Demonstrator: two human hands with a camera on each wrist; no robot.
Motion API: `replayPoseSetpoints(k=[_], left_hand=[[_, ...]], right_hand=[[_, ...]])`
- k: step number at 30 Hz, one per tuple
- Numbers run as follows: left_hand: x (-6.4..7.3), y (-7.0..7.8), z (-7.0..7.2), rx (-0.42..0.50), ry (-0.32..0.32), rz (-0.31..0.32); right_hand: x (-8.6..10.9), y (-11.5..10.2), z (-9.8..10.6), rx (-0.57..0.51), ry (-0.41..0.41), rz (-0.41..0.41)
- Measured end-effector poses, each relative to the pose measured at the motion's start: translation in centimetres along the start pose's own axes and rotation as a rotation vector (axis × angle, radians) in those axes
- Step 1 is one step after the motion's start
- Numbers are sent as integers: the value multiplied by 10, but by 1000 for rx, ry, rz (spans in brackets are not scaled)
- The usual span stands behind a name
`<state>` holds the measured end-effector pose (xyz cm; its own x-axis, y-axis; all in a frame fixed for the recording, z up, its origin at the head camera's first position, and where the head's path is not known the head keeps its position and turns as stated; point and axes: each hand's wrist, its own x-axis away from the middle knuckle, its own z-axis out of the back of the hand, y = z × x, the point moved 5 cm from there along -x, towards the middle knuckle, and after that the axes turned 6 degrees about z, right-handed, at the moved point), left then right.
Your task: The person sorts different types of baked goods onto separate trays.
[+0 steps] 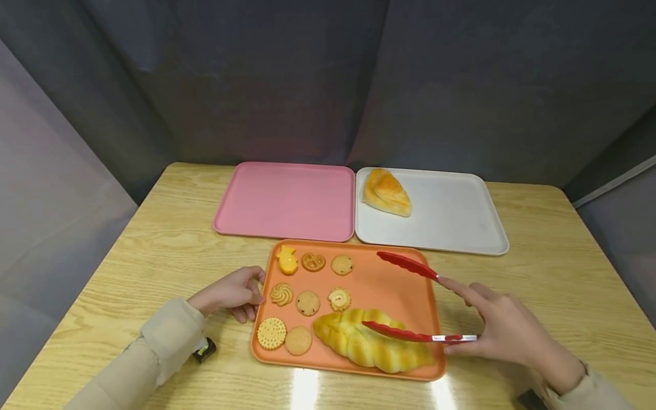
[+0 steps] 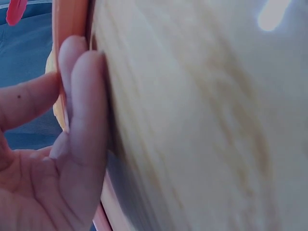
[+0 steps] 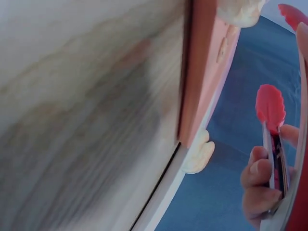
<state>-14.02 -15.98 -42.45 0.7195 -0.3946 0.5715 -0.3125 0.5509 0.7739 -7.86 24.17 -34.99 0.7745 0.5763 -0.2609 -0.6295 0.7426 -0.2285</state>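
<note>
**Red tongs (image 1: 400, 332) spread wide over a plump loaf (image 1: 351, 346)**

A puffy beige sleeve (image 1: 169, 336) leads to the left hand (image 1: 238, 293), thumb and fingers pinching the rim of an orange tray (image 1: 386, 290), parted by little more than that rim. Beyond this grip, on the streaky-grained wooden table (image 1: 169, 228), lies a smooth pink tray (image 1: 287, 199) with rounded corners. Just right of the left hand sit eight biscuits (image 1: 307, 303): a ridged swirl, a pretzel knot, a pricked round and a glossy yellow one with a spiky top among them. Farther right, between the two grips, the loaf rests on the orange tray's near side, tapered at its left end, its bulging yellow lobes banded with toasty brown. One scallop-edged tip of the tongs crosses it from my view; I can't tell whether they touch. Beyond the tongs, a pale tray (image 1: 451, 210) bears a triangular, brown-crusted pastry (image 1: 386, 193). The right hand (image 1: 504, 327) holds the tongs' silvery arms, finger and thumb spread well apart.
</note>
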Motion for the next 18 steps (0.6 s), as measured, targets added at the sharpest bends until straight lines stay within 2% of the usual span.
replayPoseSetpoints(k=[7,18], left_hand=[[0,1,0,-12,3,-2],[1,3,0,-10,7,7]], right_hand=[[7,-4,-4,-20,3,69],[17,-10,-8,-47,-44,106]])
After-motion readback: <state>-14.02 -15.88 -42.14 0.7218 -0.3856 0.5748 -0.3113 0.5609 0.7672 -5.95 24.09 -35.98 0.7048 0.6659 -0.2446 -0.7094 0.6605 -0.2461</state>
